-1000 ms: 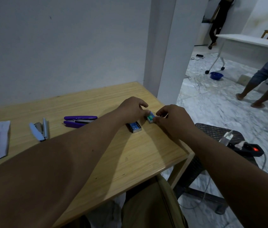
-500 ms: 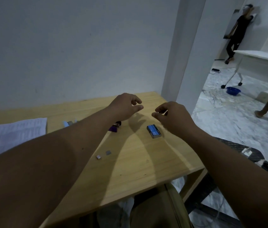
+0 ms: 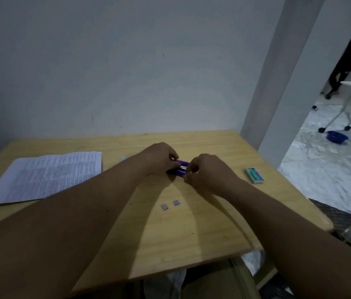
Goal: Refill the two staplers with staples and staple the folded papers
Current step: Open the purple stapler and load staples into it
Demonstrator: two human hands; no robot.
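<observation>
Purple plastic shows between the two hands: the purple stapler (image 3: 180, 167) lies on the wooden table (image 3: 202, 234), with a strip of grey metal visible along its middle, so it looks opened. The left hand (image 3: 159, 157) curls its fingers over the stapler's far-left end and grips it, while the right hand (image 3: 205, 172) has its fingertips pinched at the stapler's near-right end; whether they hold staples as well is too small to tell. Just nearer the person than the hands, two small grey staple strips (image 3: 170, 205) lie side by side on the wood, a little apart from each other. To the right of the right hand, well clear of it, a green staple box (image 3: 254, 175) rests flat near the table's right edge. To the left of the left forearm, printed papers (image 3: 47, 175) lie flat on the table. A sliver of pale blue (image 3: 123, 158) peeks out just behind the left forearm, beside the papers' far corner; what it is cannot be told.
</observation>
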